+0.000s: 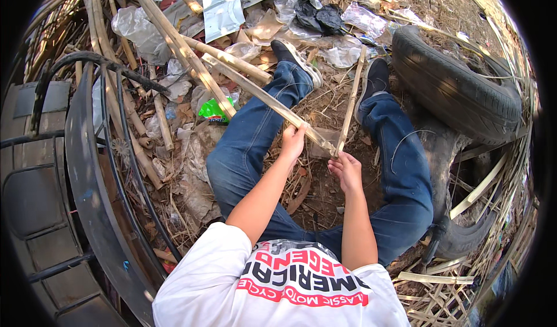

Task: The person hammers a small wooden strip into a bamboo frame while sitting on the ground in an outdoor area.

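A long split bamboo piece [261, 95] slants from the far left across my left shin down to a point between my knees. My left hand [294, 142] is closed around it a little short of its near end. A thinner bamboo strip [352, 100] reaches from beside my right shoe to meet that end, forming a narrow V. My right hand [346, 170] pinches the strip's near end, where the two pieces touch. Whether its fingers also grip the longer piece cannot be made out.
Bamboo poles [180, 48] and plastic litter [325, 16] cover the ground ahead. A worn tire [455, 89] lies at the right, above woven bamboo strips [447, 295]. Along the left stands a black metal-framed chair [35, 193]. A green packet [214, 111] lies by my left knee.
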Demonstrator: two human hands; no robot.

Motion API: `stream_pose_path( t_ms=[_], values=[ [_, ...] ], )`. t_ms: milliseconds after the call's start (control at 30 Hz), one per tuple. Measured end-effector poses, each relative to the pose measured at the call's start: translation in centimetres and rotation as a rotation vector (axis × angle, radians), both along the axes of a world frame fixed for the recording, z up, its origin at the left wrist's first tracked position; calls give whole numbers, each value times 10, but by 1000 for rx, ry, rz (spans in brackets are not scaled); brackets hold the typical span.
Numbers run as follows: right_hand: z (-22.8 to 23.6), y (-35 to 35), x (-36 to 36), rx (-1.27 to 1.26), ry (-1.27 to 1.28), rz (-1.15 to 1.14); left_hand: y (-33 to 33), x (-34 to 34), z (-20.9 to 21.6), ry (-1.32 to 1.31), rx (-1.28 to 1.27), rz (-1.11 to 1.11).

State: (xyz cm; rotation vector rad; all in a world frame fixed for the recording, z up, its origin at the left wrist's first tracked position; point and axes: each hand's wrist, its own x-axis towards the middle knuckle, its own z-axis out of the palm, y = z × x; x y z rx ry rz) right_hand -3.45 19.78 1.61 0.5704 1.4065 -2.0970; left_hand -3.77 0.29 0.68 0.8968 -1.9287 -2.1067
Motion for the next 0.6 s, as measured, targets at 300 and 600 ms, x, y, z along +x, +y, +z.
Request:
stream_pose_path(
  t_ms=[300,600],
  values=[
    [12,1,1,-48,144,-21,2,0,38,5,-86,-43],
    [30,-3,-1,40,366,21,-7,20,37,182,279,11]
  ],
)
